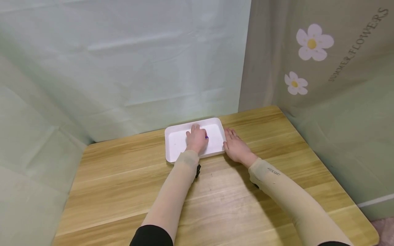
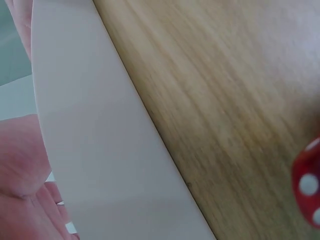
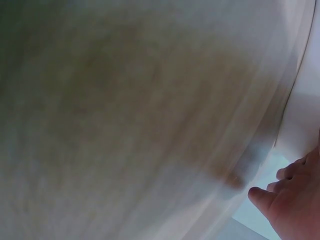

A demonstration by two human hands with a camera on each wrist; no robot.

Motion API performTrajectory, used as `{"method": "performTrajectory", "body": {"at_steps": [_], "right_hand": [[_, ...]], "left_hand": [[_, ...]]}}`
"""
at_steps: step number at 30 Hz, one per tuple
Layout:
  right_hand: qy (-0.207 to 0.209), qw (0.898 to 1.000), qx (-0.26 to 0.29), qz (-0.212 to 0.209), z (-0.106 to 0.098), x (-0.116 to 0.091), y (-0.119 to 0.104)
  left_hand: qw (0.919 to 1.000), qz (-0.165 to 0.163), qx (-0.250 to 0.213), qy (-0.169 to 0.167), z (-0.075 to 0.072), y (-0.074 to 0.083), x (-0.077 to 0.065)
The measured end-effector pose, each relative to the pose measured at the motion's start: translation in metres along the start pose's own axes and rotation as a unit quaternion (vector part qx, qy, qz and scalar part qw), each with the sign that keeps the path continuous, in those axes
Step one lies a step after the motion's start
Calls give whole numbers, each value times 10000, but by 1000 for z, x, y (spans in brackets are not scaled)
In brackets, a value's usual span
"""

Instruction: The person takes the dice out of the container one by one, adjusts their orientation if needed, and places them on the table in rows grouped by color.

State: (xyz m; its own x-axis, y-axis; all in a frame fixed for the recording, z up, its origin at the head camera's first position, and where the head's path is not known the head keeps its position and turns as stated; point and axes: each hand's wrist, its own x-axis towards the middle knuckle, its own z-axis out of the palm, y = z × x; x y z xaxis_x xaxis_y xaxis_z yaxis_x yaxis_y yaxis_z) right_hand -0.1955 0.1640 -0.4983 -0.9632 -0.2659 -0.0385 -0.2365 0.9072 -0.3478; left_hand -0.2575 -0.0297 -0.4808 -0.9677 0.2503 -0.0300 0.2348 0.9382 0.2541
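A white rectangular tray [image 1: 173,145] lies near the table's back edge. Inside it my left hand [image 1: 197,139] reaches down with bent fingers, back of the hand up. A small dark blue thing [image 1: 207,137] peeks out at the thumb side; most of it is hidden by the hand, so its kind does not show. The left wrist view has the tray's outer wall [image 2: 100,125] in front of part of my palm [image 2: 22,155]. My right hand [image 1: 237,147] lies against the tray's right side, fingers straight; its fingers [image 3: 287,175] appear at the right wrist view's edge.
The wooden table [image 1: 123,184] runs below and around the tray. Close to the lens in the left wrist view is a rounded red thing with white dots [image 2: 308,185], partly cut off. Pale cloth [image 1: 138,68] hangs behind the table, and a flower-printed cloth [image 1: 332,112] hangs at the right.
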Motion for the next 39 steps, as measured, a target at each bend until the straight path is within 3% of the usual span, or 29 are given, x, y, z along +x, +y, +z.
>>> {"method": "performTrajectory", "body": {"at_steps": [9,24,39], "right_hand": [[-41,10000,-37,39,0,0,-1],[-149,9999,50,54,0,0,1],[-217,9998,14,6,-1,-1,2]], "left_hand": [[9999,17,-59,-101,-5,0,-2],[10000,79,30,8,-17,-10,-5],[9980,473,-306,284,-31,-14,-24]]}}
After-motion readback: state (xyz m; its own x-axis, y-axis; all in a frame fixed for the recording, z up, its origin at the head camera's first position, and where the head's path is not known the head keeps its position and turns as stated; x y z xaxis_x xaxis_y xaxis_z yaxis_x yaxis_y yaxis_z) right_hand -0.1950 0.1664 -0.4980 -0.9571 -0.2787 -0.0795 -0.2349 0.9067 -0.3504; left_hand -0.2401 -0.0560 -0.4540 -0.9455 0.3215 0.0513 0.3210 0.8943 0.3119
